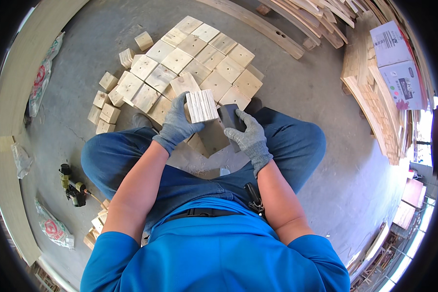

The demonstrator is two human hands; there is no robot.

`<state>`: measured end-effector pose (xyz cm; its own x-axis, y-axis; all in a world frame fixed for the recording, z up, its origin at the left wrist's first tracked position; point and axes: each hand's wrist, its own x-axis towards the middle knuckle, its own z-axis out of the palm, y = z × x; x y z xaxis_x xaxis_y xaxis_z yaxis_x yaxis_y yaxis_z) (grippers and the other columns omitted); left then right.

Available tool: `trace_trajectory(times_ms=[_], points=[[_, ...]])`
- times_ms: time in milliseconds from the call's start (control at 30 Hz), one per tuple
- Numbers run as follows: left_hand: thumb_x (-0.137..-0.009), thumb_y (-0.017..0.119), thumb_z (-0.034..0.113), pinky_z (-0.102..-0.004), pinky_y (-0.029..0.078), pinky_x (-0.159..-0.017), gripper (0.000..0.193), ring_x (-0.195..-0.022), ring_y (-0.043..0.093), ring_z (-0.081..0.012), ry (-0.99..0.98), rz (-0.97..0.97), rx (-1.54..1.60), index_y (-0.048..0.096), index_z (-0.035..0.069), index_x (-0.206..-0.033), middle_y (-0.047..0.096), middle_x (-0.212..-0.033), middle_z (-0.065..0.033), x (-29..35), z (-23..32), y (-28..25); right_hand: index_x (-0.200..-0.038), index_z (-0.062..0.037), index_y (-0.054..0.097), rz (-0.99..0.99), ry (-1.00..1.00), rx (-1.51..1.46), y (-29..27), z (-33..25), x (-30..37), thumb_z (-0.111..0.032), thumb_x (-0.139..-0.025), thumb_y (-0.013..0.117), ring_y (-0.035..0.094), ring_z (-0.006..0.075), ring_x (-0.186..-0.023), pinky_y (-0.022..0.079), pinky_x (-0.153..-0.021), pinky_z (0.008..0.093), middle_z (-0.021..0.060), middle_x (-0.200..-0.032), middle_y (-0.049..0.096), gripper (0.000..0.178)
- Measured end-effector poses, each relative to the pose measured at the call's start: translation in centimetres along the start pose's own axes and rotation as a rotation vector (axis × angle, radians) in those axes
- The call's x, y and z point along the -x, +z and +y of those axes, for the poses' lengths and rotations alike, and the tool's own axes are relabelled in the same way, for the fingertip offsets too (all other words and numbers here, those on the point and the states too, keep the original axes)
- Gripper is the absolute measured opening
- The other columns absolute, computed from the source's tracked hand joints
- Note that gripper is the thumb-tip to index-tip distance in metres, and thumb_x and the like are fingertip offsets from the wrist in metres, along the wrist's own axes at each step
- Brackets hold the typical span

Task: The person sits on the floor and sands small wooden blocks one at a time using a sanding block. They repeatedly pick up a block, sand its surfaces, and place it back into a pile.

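Observation:
My left hand (pixel 175 124), in a grey knit glove, grips a wooden block (pixel 202 106) between my knees. The block's upturned face shows pale layered stripes. Just right of it, my right hand (pixel 250 136), gloved the same way, is closed round a dark grey rectangular block (pixel 228 117) that looks like a sanding block. It lies close to the wooden block's right side; whether they touch I cannot tell. Below both hands stands a larger wooden block (pixel 213 138), partly covered by them. Beyond my hands, several square wooden blocks (pixel 192 45) sit in tight rows, many with a small central hole.
Loose small blocks (pixel 110 113) lie left of the rows. A green and black power tool (pixel 72 185) with a hose rests on the floor at left, near plastic bags (pixel 53 226). Stacked boards (pixel 370 97) and a cardboard box (pixel 399 82) stand at right; a long beam (pixel 258 24) lies beyond.

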<state>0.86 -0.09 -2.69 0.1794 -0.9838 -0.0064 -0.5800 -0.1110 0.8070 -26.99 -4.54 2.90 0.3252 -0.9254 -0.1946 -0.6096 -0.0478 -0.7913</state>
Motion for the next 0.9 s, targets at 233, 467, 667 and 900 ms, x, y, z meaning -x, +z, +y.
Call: trace_trajectory(times_ms=[233, 467, 667, 900], points=[[-0.065, 0.100, 0.036, -0.0463, 0.048, -0.120, 0.128, -0.142, 0.055, -0.0447, -0.017, 0.001, -0.082, 0.029, 0.000, -0.166, 0.050, -0.151, -0.0280, 0.7, 1.2, -0.1, -0.147, 0.0023, 0.063, 0.010, -0.021, -0.026, 0.1, 0.2, 0.0, -0.031, -0.081, 0.095, 0.064, 0.0375, -0.136, 0.048, -0.119, 0.0417, 0.0245, -0.146, 0.067, 0.081], [-0.064, 0.100, 0.030, -0.0468, 0.050, -0.118, 0.121, -0.139, 0.057, -0.0441, -0.020, -0.023, -0.084, 0.033, 0.002, -0.162, 0.052, -0.150, -0.0258, 0.7, 1.3, -0.7, -0.147, 0.0023, 0.062, 0.007, -0.022, 0.023, 0.0, 0.1, -0.1, -0.031, -0.081, 0.095, 0.063, 0.0377, -0.137, 0.047, -0.120, 0.0418, 0.0250, -0.147, 0.066, 0.081], [-0.066, 0.099, 0.030, -0.0470, 0.050, -0.116, 0.111, -0.135, 0.059, -0.0435, 0.014, 0.036, -0.112, 0.040, 0.004, -0.156, 0.055, -0.145, -0.0254, 1.1, 1.3, -0.4, -0.148, 0.0023, 0.062, 0.020, -0.043, 0.024, 0.3, 0.7, -0.2, -0.031, -0.082, 0.095, 0.063, 0.0378, -0.136, 0.048, -0.119, 0.0423, 0.0255, -0.146, 0.066, 0.081], [-0.065, 0.099, 0.034, -0.0459, 0.047, -0.119, 0.112, -0.137, 0.058, -0.0377, -0.099, -0.036, 0.022, 0.040, 0.001, -0.154, 0.057, -0.144, -0.0230, 0.9, 1.7, -0.4, -0.149, 0.0020, 0.062, 0.000, -0.028, 0.008, 0.3, 0.7, -0.4, -0.031, -0.082, 0.095, 0.064, 0.0361, -0.136, 0.049, -0.118, 0.0415, 0.0246, -0.146, 0.066, 0.082]])
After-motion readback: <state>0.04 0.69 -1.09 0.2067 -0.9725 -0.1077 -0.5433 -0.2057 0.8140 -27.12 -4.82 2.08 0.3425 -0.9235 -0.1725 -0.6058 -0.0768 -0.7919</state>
